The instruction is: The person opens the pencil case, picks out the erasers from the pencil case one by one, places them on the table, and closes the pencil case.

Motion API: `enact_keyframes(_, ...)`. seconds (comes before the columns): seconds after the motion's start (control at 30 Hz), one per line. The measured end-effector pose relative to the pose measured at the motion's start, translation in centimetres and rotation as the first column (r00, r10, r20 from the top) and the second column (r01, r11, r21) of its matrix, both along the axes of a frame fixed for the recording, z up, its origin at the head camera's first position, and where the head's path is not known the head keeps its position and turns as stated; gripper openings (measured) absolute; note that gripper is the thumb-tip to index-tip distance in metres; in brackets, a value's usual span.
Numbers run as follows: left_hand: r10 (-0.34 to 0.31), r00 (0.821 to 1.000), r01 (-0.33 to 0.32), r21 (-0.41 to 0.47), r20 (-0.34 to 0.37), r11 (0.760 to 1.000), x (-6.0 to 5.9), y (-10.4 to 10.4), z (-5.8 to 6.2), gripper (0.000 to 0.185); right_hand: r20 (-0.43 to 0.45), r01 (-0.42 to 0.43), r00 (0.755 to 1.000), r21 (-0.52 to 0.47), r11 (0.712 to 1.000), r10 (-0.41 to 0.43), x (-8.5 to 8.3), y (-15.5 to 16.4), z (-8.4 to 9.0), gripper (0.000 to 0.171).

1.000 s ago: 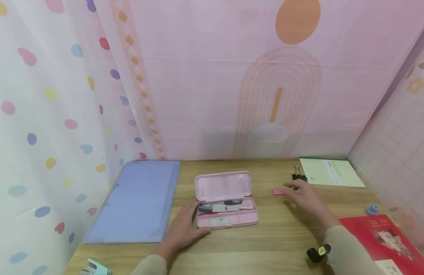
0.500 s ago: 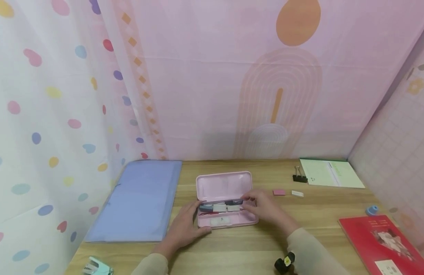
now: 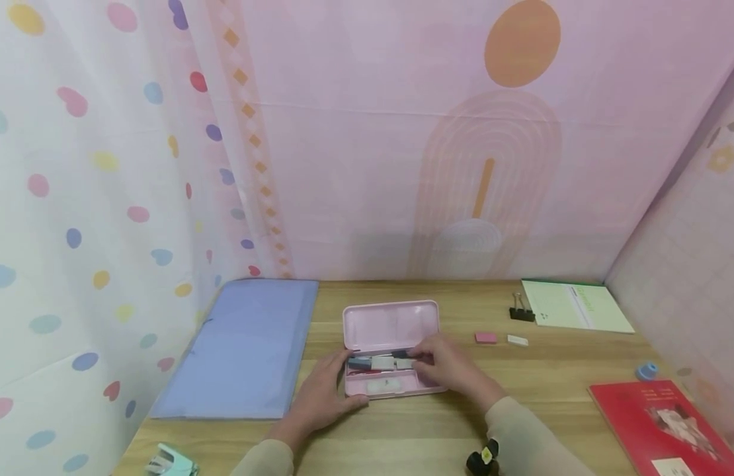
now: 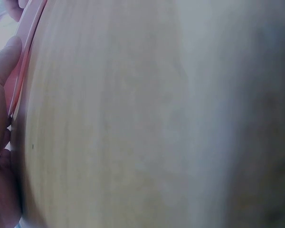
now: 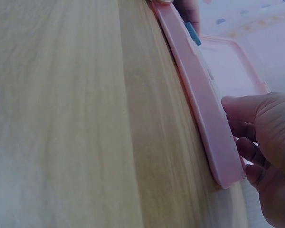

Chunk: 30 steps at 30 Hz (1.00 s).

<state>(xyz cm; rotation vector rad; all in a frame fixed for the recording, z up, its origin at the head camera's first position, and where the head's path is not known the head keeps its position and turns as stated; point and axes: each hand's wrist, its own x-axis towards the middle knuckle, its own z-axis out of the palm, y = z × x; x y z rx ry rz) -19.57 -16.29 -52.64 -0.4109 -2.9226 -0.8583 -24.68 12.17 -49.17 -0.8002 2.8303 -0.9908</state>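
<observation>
A pink pencil case [image 3: 391, 325] lies with its lid raised in the middle of the table. Inside are a grey-blue and white piece [image 3: 371, 363], dark pens and a small whitish item [image 3: 383, 385] in the front compartment. My left hand [image 3: 322, 393] holds the case's left end, thumb along the front edge. Over the right part of the case is my right hand [image 3: 447, 363], thumb and fingers bent down among the contents beside a white block [image 3: 405, 363]. Whether they pinch anything is hidden. In the right wrist view the thumb is by the case's rim [image 5: 206, 102].
A pink eraser [image 3: 485, 338] and a white piece [image 3: 518, 340] lie right of the case. Farther right are a black binder clip [image 3: 522, 315], green notebook [image 3: 581, 307], blue object [image 3: 646, 371] and red book [image 3: 664, 423]. Leftward are a blue folder [image 3: 242, 350] and mint stapler [image 3: 172, 461].
My right hand has moved left from beside the pink eraser into the case, then a little farther left over its contents. The white piece now shows on the table. My left hand stays put.
</observation>
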Motion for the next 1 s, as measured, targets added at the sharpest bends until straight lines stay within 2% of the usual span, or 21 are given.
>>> enact_keyframes(0.37,0.007,1.000,-0.008,-0.021,-0.005,1.000,0.0,0.0,-0.2,0.110,-0.052,0.007,0.999,0.028,1.000,-0.005,-0.3,-0.3,-0.6,0.012)
enact_keyframes(0.57,0.008,1.000,-0.008,-0.020,-0.003,1.000,0.0,0.0,-0.2,0.110,-0.055,0.028,0.998,-0.011,1.000,-0.028,-0.2,-0.3,-0.7,0.011)
enact_keyframes(0.73,0.009,1.000,-0.009,-0.022,0.004,1.000,0.0,0.0,-0.2,0.110,-0.026,0.048,0.998,-0.060,0.997,-0.050,0.0,0.3,-0.6,0.014)
enact_keyframes(1.0,0.010,1.000,-0.010,-0.018,0.013,1.000,0.0,0.0,0.0,0.109,0.023,0.117,0.993,-0.162,0.980,-0.115,1.0,3.8,0.2,0.018)
